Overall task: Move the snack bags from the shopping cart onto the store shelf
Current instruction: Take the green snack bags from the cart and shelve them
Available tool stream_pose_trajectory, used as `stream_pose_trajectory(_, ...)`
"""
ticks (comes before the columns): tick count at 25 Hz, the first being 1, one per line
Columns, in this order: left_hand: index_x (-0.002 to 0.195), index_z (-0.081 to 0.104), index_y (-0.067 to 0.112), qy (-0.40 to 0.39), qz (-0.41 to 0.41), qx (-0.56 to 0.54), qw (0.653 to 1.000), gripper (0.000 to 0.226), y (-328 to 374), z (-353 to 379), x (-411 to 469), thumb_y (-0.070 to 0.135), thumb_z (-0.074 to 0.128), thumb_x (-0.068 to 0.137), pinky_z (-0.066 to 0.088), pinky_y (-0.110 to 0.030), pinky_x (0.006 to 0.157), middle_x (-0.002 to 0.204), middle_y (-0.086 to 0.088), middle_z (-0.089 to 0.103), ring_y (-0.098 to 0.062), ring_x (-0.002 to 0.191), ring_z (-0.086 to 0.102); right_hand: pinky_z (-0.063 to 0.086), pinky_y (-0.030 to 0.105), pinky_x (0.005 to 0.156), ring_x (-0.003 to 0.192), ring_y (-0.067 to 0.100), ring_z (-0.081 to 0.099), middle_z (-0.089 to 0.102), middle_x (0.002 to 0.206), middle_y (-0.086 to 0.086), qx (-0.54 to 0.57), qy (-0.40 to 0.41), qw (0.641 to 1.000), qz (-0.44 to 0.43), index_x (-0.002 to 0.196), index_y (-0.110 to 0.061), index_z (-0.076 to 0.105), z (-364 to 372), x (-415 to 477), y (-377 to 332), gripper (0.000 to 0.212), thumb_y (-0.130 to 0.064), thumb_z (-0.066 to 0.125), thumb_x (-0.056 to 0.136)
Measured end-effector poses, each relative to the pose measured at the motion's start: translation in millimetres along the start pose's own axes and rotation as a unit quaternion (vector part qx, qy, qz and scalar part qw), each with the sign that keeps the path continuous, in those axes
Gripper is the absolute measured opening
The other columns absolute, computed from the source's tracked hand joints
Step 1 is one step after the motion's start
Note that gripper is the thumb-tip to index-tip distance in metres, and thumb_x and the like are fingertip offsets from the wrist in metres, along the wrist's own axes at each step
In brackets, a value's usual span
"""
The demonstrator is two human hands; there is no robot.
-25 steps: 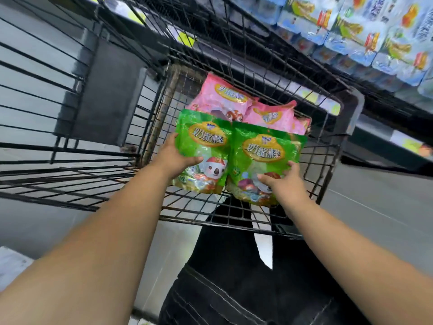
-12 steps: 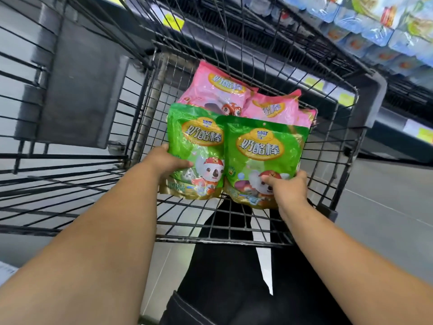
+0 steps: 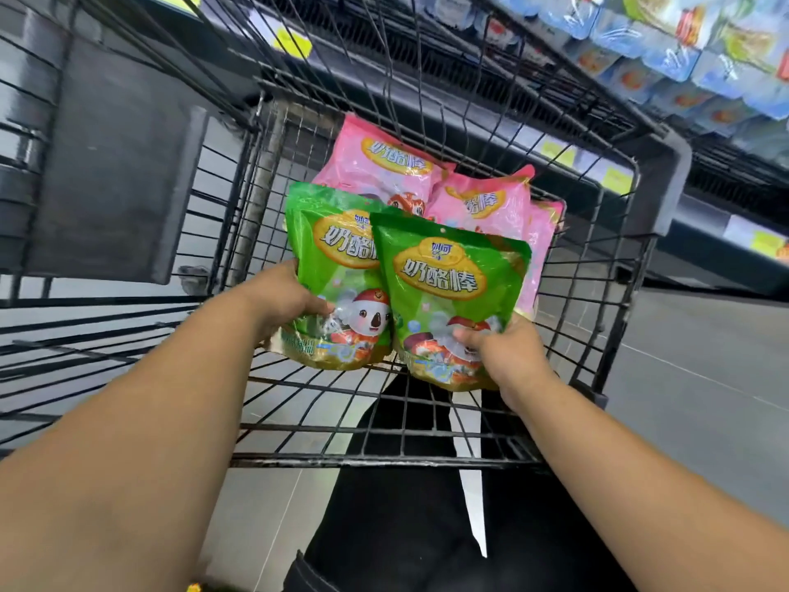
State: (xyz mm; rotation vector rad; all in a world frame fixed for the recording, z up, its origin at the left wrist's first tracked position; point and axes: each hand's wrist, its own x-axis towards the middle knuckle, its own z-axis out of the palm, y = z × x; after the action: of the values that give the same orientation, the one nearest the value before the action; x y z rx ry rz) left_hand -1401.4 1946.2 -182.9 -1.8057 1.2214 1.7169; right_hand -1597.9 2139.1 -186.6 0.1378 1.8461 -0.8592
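Inside the black wire shopping cart (image 3: 597, 318), my left hand (image 3: 286, 296) grips the lower left edge of a green snack bag (image 3: 328, 258) with a koala picture. My right hand (image 3: 504, 352) grips the bottom of a second green snack bag (image 3: 452, 288), which overlaps the right side of the first. Both bags are held upright above the cart floor. Behind them lie pink snack bags (image 3: 384, 164), one at the back left and another pink bag (image 3: 486, 202) to its right. The store shelf (image 3: 666, 49) runs across the upper right, stocked with blue packs.
Yellow price tags (image 3: 615, 181) line the shelf edges beyond the cart. A grey panel (image 3: 115, 181) stands to the left of the cart. Grey floor (image 3: 700, 369) lies to the right. My dark trousers show under the cart's wire floor.
Both hands have lifted the two green bags a little and brought them together, so the right bag now overlaps the left one. The view has tilted toward the cart.
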Motion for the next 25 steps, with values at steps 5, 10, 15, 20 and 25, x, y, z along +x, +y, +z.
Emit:
stream_pose_trajectory(5,0.129,0.057,0.011,0.025,0.083,-0.076,0.993,0.055,33,-25,-33,-0.007,0.075,0.081,0.059,-0.045,0.085,0.104,-0.010,0.075,-0.027,0.088,0.073,0.058,0.048,0.087,0.095,0.031,0.072,0.076,0.101,0.010,0.037,-0.024,0.997,-0.069,0.102,-0.012,0.069,-26,-7,-54,0.030,0.001,0.076,0.077)
stream_pose_trajectory(10,0.121,0.067,0.013,-0.010,0.179,-0.159,0.971,0.061,77,-47,-68,0.001,0.079,0.062,0.065,-0.037,0.069,0.108,-0.011,0.077,-0.019,0.078,0.077,0.056,0.056,0.086,0.095,0.034,0.072,0.076,0.101,0.011,0.052,-0.091,0.982,-0.160,0.108,-0.010,0.068,-49,-13,-127,0.034,-0.003,0.074,0.076)
stream_pose_trajectory(15,0.122,0.065,0.014,-0.053,0.256,-0.144,0.954,0.113,118,-59,-92,0.036,0.102,0.017,0.061,-0.029,0.056,0.099,-0.005,0.080,-0.019,0.077,0.078,0.060,0.044,0.075,0.087,0.024,0.073,0.076,0.100,0.007,0.095,-0.157,0.953,-0.239,0.114,-0.010,0.065,-69,-23,-199,0.052,-0.013,0.076,0.064)
stream_pose_trajectory(20,0.134,0.059,0.008,-0.049,0.338,-0.160,0.926,0.077,158,-56,-101,0.013,0.082,0.061,0.063,-0.034,0.060,0.102,-0.006,0.080,-0.022,0.083,0.078,0.059,0.047,0.080,0.084,0.024,0.072,0.076,0.097,0.009,0.139,-0.182,0.937,-0.265,0.110,-0.009,0.067,-89,-19,-243,0.042,-0.005,0.069,0.069)
stream_pose_trajectory(25,0.130,0.062,0.015,-0.012,0.394,-0.191,0.899,0.061,213,-53,-80,0.003,0.067,0.070,0.063,-0.050,0.070,0.107,-0.004,0.079,-0.025,0.092,0.077,0.059,0.049,0.079,0.089,0.028,0.071,0.075,0.101,0.012,0.138,-0.155,0.936,-0.285,0.115,-0.003,0.064,-118,-8,-270,0.049,-0.006,0.069,0.067)
